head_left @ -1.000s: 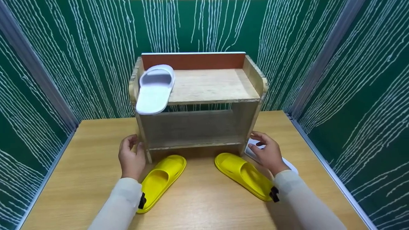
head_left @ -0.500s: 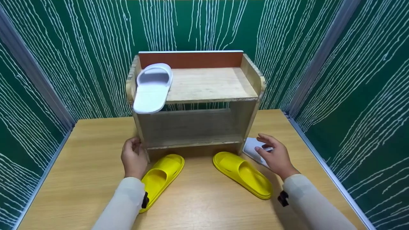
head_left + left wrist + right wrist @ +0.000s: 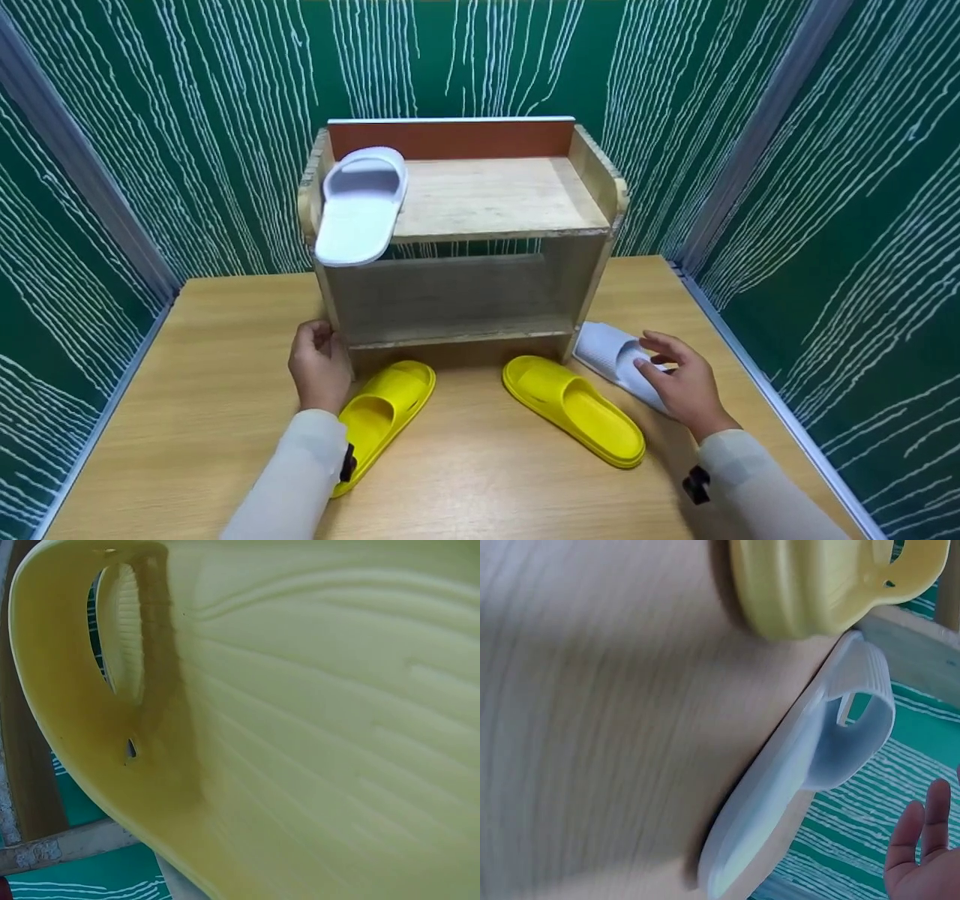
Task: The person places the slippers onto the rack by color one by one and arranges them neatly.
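Note:
My left hand (image 3: 321, 367) is at the lower left side of a small wooden shoe rack (image 3: 487, 199), fingers curled and thumb over the front edge of its side panel. To the right, my right hand (image 3: 686, 386) hovers over a white slipper (image 3: 600, 345), fingers loosely bent and holding nothing. That slipper lies beside the rack's right leg. A second white slipper (image 3: 356, 229) rests on the top shelf at the left, heel jutting past the front edge. Two yellow slippers stand before the rack, a left one (image 3: 409, 382) and a right one (image 3: 551, 386), toes toward it.
The wooden table (image 3: 480, 480) reaches to green walls (image 3: 660, 97) with white drip lines on the left, back and right. The rack has a lower shelf (image 3: 450, 300) under its top one. In the left wrist view, a yellow slipper (image 3: 322, 720) fills most of the frame.
My right hand has moved right and toward me, away from the rack's right side, uncovering more of the white slipper. My left hand has come in closer against the rack's left side.

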A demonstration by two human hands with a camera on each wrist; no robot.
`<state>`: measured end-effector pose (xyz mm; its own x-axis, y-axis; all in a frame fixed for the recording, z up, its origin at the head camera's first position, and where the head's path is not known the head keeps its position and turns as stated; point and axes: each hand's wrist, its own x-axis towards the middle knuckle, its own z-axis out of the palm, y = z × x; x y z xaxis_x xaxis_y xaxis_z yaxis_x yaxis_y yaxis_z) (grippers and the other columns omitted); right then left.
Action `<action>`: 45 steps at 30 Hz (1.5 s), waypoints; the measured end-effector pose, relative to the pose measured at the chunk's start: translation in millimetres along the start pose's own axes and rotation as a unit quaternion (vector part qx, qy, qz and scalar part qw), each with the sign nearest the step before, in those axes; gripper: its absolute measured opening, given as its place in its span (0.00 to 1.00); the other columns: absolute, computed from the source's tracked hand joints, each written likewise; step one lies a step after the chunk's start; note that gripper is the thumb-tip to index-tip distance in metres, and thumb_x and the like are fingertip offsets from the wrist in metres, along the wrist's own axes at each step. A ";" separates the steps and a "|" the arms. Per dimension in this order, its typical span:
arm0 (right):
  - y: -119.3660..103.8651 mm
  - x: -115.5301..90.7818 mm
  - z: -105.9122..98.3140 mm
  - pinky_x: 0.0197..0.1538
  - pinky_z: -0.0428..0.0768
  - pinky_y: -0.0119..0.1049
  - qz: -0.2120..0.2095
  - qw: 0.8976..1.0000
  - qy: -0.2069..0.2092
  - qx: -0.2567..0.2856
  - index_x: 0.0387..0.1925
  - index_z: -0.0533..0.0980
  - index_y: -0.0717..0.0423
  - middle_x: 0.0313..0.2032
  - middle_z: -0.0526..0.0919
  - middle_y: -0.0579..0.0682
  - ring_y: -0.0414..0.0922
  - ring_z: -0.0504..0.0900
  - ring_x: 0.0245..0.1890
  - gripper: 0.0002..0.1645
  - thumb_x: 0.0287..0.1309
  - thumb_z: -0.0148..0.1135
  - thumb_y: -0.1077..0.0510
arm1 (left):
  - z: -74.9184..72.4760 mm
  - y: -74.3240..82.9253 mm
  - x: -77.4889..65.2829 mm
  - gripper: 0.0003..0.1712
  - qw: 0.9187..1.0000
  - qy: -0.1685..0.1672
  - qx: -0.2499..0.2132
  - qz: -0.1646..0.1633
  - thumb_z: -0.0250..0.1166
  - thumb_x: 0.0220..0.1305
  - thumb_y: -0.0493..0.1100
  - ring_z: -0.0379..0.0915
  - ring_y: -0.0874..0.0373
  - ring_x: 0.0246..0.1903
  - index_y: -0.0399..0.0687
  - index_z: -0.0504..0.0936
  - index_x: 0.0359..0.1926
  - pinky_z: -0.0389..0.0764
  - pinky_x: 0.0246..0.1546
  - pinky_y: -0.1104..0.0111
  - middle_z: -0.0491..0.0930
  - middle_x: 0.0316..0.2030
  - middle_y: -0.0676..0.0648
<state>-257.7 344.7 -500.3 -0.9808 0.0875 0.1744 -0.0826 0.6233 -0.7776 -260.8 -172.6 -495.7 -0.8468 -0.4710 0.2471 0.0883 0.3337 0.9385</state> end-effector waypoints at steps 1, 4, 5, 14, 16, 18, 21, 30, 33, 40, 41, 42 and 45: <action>1.6 -0.4 -1.5 0.54 0.73 0.20 0.004 1.000 0.003 -0.002 0.74 0.71 0.50 0.67 0.80 0.56 0.56 0.79 0.61 0.33 0.72 0.67 0.50 | 0.7 -0.4 0.2 0.12 1.000 0.004 0.002 0.002 0.57 0.80 0.36 0.74 0.49 0.59 0.42 0.73 0.60 0.76 0.69 0.57 0.77 0.58 0.43; 7.4 -0.9 -6.6 0.57 0.74 0.25 0.016 1.000 0.007 -0.006 0.75 0.70 0.49 0.68 0.79 0.56 0.55 0.79 0.61 0.36 0.72 0.67 0.44 | 2.6 -1.9 0.9 0.12 1.000 0.014 0.006 0.005 0.57 0.80 0.36 0.75 0.49 0.58 0.42 0.74 0.60 0.76 0.69 0.56 0.78 0.57 0.43; 9.8 -1.2 -8.6 0.60 0.75 0.30 0.021 1.000 0.006 -0.006 0.75 0.70 0.49 0.69 0.79 0.56 0.56 0.78 0.62 0.37 0.71 0.67 0.42 | 3.0 -2.4 1.1 0.12 1.000 0.017 0.008 0.005 0.57 0.80 0.36 0.75 0.49 0.58 0.42 0.74 0.60 0.76 0.69 0.57 0.78 0.57 0.43; 38.0 -1.9 -27.2 0.74 0.65 0.67 0.060 0.998 -0.002 -0.002 0.80 0.62 0.55 0.73 0.73 0.61 0.64 0.68 0.73 0.52 0.65 0.70 0.35 | 3.2 -3.7 4.1 0.09 1.000 0.017 -0.012 0.020 0.59 0.78 0.34 0.75 0.48 0.55 0.38 0.75 0.55 0.79 0.66 0.56 0.78 0.53 0.40; 44.0 -1.6 -29.6 0.74 0.62 0.69 0.067 0.998 -0.014 -0.006 0.80 0.61 0.55 0.75 0.70 0.61 0.65 0.65 0.75 0.54 0.64 0.71 0.34 | 3.4 -3.7 4.6 0.09 1.000 0.017 -0.009 0.016 0.59 0.78 0.34 0.76 0.48 0.55 0.38 0.75 0.55 0.79 0.66 0.56 0.78 0.53 0.40; 49.1 -1.2 -31.6 0.75 0.60 0.71 0.076 0.997 -0.031 -0.011 0.81 0.59 0.55 0.76 0.68 0.62 0.66 0.61 0.77 0.57 0.62 0.72 0.33 | 3.7 -3.6 5.2 0.08 1.000 0.017 -0.007 0.013 0.58 0.79 0.34 0.76 0.48 0.56 0.39 0.75 0.55 0.79 0.66 0.56 0.78 0.53 0.41; 54.4 -0.9 -34.7 0.74 0.58 0.74 0.093 0.994 -0.061 -0.014 0.82 0.57 0.54 0.79 0.63 0.62 0.68 0.55 0.79 0.60 0.61 0.73 0.33 | 4.6 -3.6 5.5 0.08 1.000 0.014 -0.005 0.011 0.58 0.79 0.34 0.76 0.49 0.56 0.40 0.75 0.55 0.79 0.66 0.56 0.78 0.53 0.41; 67.0 2.0 -41.8 0.74 0.52 0.77 0.149 0.979 -0.136 -0.022 0.84 0.50 0.53 0.82 0.52 0.62 0.71 0.47 0.80 0.66 0.58 0.76 0.35 | 7.4 -4.5 6.0 0.09 1.000 0.008 -0.005 0.014 0.58 0.79 0.35 0.75 0.49 0.56 0.41 0.75 0.56 0.79 0.66 0.56 0.78 0.54 0.42; 71.0 2.3 -41.8 0.74 0.51 0.77 0.154 0.975 -0.154 -0.034 0.84 0.49 0.54 0.83 0.51 0.63 0.72 0.46 0.80 0.69 0.56 0.77 0.34 | 7.5 -5.8 6.1 0.09 1.000 0.010 -0.005 0.012 0.58 0.79 0.35 0.75 0.49 0.56 0.41 0.75 0.56 0.79 0.66 0.56 0.79 0.54 0.42; 83.1 5.6 -39.3 0.74 0.46 0.77 0.168 0.968 -0.182 -0.044 0.84 0.48 0.56 0.83 0.48 0.64 0.72 0.43 0.80 0.73 0.51 0.80 0.34 | 5.2 -8.6 7.2 0.08 0.999 0.018 -0.012 0.023 0.59 0.78 0.33 0.76 0.48 0.54 0.39 0.76 0.54 0.80 0.65 0.56 0.79 0.51 0.41; 83.6 5.9 -39.2 0.74 0.45 0.77 0.172 0.967 -0.184 -0.041 0.84 0.47 0.56 0.83 0.48 0.64 0.73 0.43 0.80 0.73 0.51 0.80 0.34 | 4.8 -8.6 7.3 0.08 0.999 0.019 -0.013 0.025 0.59 0.77 0.33 0.76 0.48 0.54 0.38 0.76 0.54 0.80 0.64 0.56 0.78 0.51 0.40; 83.6 6.0 -39.4 0.74 0.45 0.78 0.176 0.966 -0.186 -0.040 0.84 0.48 0.56 0.83 0.47 0.65 0.73 0.42 0.80 0.74 0.50 0.81 0.34 | 4.5 -8.7 7.3 0.08 0.999 0.019 -0.014 0.026 0.59 0.77 0.33 0.75 0.47 0.53 0.38 0.76 0.54 0.80 0.64 0.56 0.78 0.51 0.40; 83.5 6.2 -40.0 0.74 0.44 0.78 0.181 0.963 -0.192 -0.046 0.84 0.47 0.55 0.83 0.47 0.65 0.73 0.42 0.79 0.75 0.49 0.81 0.34 | 3.6 -9.3 7.6 0.08 0.999 0.019 -0.012 0.023 0.59 0.77 0.32 0.75 0.47 0.54 0.38 0.76 0.54 0.80 0.64 0.56 0.78 0.51 0.40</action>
<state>-263.6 428.3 -540.0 -0.9365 0.0296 -0.3493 0.2768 0.6740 -0.6849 -270.0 -176.3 -503.4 -0.8208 -0.4865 0.2994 0.1406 0.3360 0.9313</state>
